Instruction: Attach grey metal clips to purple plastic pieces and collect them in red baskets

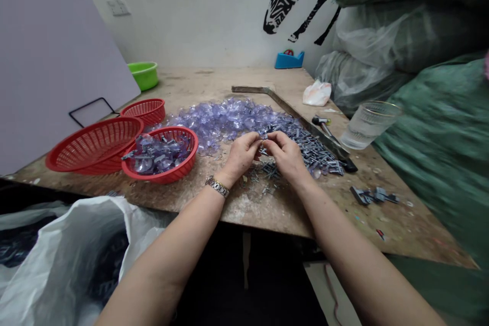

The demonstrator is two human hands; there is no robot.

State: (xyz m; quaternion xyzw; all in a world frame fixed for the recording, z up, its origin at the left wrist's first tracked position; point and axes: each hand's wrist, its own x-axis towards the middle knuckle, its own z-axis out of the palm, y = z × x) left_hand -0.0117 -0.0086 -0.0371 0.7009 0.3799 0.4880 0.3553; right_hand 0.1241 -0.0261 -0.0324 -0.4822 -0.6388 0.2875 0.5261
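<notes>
Pinching together at their tips, the fingers of the left hand [241, 155] and the right hand [286, 155] close around a small piece [263, 137] — mostly hidden, so whether it is clear or gray I cannot tell. Both thumbs and forefingers are bent inward, the two hands almost touching, just above the table [206, 77]. A metal-banded watch [217, 187] circles the left wrist.

Right below the hands lie scattered gray bits [270, 169]. Beside the right hand spreads a dense heap of gray pieces [319, 150]; beyond the hands and toward the left is a wide heap of clear purple-tinted pieces [217, 119]. A bent strip [292, 109] runs along the far and right edges of these heaps.

Farther left, a red basket [186, 167] holds purple-tinted and gray parts mixed together, with a wider red basket [93, 145] next to it and a smaller one [144, 110] behind. A green bowl [148, 76] stands farther back.

On the right, a drinking glass [369, 125] stands near the table's edge, and a few dark gray parts [378, 195] lie nearer the person. At the back sits a blue tape dispenser [289, 60] — close to the wall; green sacks [435, 122] are stacked at the right.
</notes>
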